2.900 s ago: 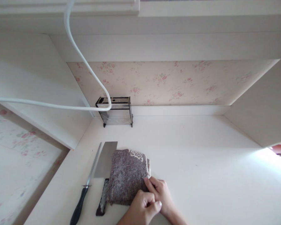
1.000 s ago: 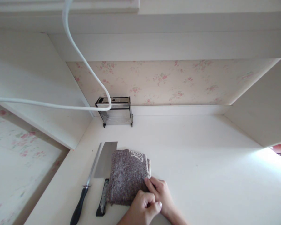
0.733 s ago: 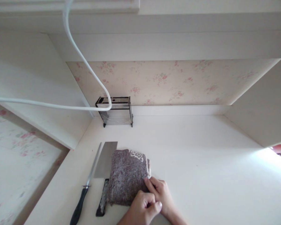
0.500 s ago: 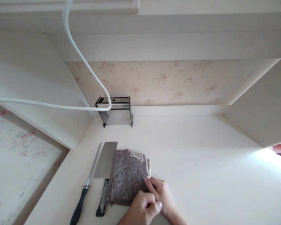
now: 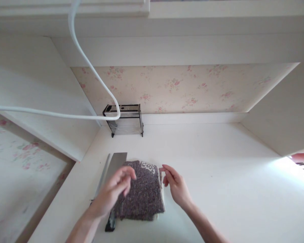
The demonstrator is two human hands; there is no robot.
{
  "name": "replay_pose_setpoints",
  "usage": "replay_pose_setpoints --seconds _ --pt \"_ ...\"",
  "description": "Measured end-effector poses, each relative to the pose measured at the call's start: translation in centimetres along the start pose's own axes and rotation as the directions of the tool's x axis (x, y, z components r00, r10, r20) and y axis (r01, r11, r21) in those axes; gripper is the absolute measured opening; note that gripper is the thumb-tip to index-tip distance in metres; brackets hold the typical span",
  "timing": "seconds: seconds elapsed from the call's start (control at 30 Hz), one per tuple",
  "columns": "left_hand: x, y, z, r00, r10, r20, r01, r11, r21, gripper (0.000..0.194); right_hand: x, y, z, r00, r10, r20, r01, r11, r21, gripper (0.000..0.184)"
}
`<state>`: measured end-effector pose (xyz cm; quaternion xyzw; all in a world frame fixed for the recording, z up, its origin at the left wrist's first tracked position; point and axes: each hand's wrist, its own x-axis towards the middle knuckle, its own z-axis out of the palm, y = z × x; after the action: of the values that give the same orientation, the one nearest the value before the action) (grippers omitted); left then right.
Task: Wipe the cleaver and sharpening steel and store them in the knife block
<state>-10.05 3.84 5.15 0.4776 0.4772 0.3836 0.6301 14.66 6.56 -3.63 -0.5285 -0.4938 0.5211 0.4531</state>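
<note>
A folded grey-brown towel [image 5: 145, 195] with a pale pattern at its far edge lies on the white counter. My left hand [image 5: 116, 187] hovers over the towel's left side, fingers loosely bent and apart, holding nothing. At the towel's far right edge, my right hand [image 5: 176, 185] has its thumb and index finger closed on the cloth. Left of the towel lies a cleaver [image 5: 116, 160] with a broad steel blade and black handle; my left hand and wrist cover its middle. Beside it, a sharpening steel [image 5: 103, 173] shows its rod, while my left forearm hides most of its handle.
A black-framed knife block [image 5: 124, 121] with clear sides stands at the back left of the counter [image 5: 218, 189]. A white cable [image 5: 96, 74] hangs across the upper left. White panels flank the counter, with a cabinet [image 5: 103, 6] overhead and floral wallpaper [image 5: 177, 87] behind.
My hands, earlier together at the towel's near right corner, have separated. The left moved left above the towel and cleaver; the right moved away from me along the towel's right edge.
</note>
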Motion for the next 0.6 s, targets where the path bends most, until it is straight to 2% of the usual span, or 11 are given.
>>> replay_pose_setpoints --seconds 0.07,0.13,0.17,0.3,0.47,0.53,0.6 --pt "2.5 1.7 -3.2 0.973 0.1 -0.209 -0.116 0.991 -0.067 0.024 2.7 -1.3 0.5 0.998 -0.028 0.061 0.029 0.999 -0.016 0.035" --pt "5.4 3.2 -6.1 0.9 0.132 -0.415 -0.239 0.947 -0.216 0.021 5.7 -2.7 1.4 0.995 -0.022 0.096 0.025 0.999 -0.03 0.037" --pt "6.8 3.9 -7.4 0.866 0.11 -0.487 -0.266 0.927 -0.263 0.019 7.2 -3.4 2.0 0.994 -0.016 0.106 0.019 0.999 -0.027 0.038" --pt "11.7 6.5 -11.4 0.793 0.104 -0.601 -0.293 0.929 -0.226 0.01 12.5 -6.0 4.8 0.991 0.001 0.131 0.001 1.0 -0.02 0.048" --pt "15.1 7.5 -14.1 0.672 0.187 -0.716 -0.311 0.949 -0.045 0.017 16.4 -9.6 7.9 0.99 -0.029 0.141 0.031 0.999 -0.015 0.077" --pt "15.8 7.4 -14.7 0.65 0.231 -0.724 -0.311 0.95 0.023 0.022 17.4 -11.0 8.7 0.989 -0.058 0.137 0.06 0.998 -0.011 0.086" --pt "16.2 7.2 -15.1 0.659 0.249 -0.71 -0.301 0.952 0.055 0.027 18.1 -12.1 9.3 0.986 -0.086 0.142 0.087 0.996 -0.002 0.087"
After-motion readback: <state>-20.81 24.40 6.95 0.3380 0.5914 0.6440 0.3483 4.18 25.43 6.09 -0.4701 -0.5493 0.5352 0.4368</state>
